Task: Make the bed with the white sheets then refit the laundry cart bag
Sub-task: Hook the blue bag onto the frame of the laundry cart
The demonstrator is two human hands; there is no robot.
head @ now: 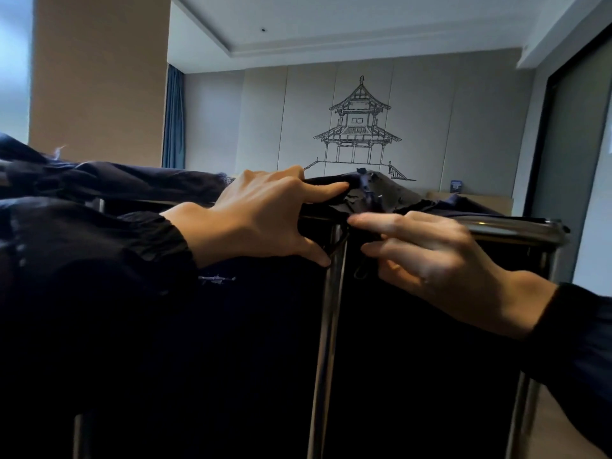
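Cart post, foot beyond bottom edge.

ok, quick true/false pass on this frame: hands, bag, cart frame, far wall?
1. The left hand and the right hand both hold the laundry bag at the cart's top rail. True.
2. The laundry bag is white. False: it is dark navy.
3. The upright post below the hands is shiny metal. True.
4. The left hand hangs clear of the cart. False: its fingers lie over the bag's edge at the rail, with the thumb below.
5. A framed photo hangs on the far wall. False: the wall carries a pagoda drawing in dark lines.
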